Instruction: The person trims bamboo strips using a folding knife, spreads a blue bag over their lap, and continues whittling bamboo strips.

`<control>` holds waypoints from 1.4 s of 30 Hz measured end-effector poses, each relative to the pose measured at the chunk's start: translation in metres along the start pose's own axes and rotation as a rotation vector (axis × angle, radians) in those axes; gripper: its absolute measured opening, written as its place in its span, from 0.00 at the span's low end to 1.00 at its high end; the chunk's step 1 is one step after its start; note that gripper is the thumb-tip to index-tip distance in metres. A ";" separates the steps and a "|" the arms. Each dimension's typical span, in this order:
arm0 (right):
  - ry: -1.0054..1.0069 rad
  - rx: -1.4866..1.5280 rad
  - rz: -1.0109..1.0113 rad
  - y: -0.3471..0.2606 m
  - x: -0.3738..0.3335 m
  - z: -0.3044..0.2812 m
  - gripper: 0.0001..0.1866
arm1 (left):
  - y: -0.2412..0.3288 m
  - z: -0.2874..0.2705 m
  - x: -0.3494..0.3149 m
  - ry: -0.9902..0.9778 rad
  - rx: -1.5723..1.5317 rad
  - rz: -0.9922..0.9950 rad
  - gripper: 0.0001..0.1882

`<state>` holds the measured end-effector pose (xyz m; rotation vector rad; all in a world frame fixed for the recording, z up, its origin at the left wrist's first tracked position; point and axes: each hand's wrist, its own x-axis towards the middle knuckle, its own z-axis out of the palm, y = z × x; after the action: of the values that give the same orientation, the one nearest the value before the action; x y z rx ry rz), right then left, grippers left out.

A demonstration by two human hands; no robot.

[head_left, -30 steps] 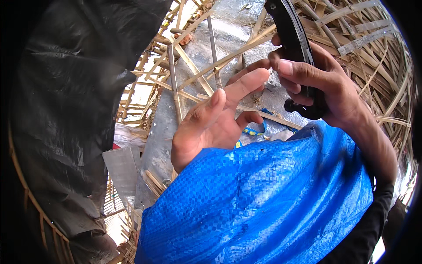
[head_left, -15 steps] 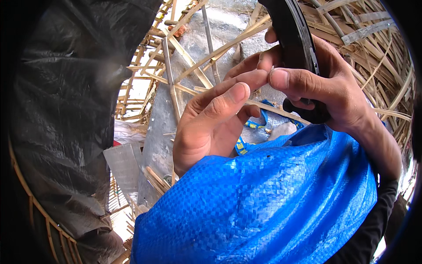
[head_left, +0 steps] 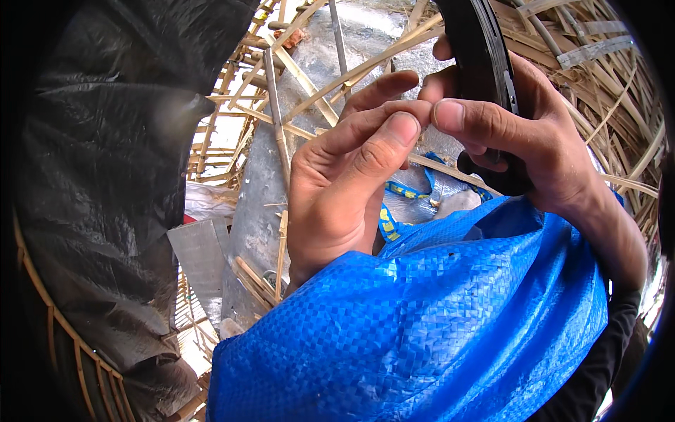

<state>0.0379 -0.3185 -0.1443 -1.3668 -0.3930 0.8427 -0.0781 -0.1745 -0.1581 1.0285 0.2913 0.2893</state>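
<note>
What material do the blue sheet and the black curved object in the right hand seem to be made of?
Blue sheet: probably woven plastic tarpaulin; a fine checkered weave with a slight sheen.
Black curved object in the right hand: likely rubber or plastic; matte, smooth, with layered edges. Uncertain.

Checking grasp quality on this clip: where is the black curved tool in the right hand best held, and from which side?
Probably around its lower body, coming from the right as the right hand does: the black curved tool is long, narrow and nearly upright, so fingers wrap its width there. That leaves its left edge free, where the left hand brings its fingertips.
</note>
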 end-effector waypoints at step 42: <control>0.033 0.067 0.015 0.008 -0.003 -0.006 0.35 | -0.007 -0.009 0.007 -0.156 -0.279 -0.265 0.24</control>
<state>0.0378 -0.3254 -0.1520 -1.3213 -0.3263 0.8376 -0.0738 -0.1683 -0.1690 0.7224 0.2352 0.0084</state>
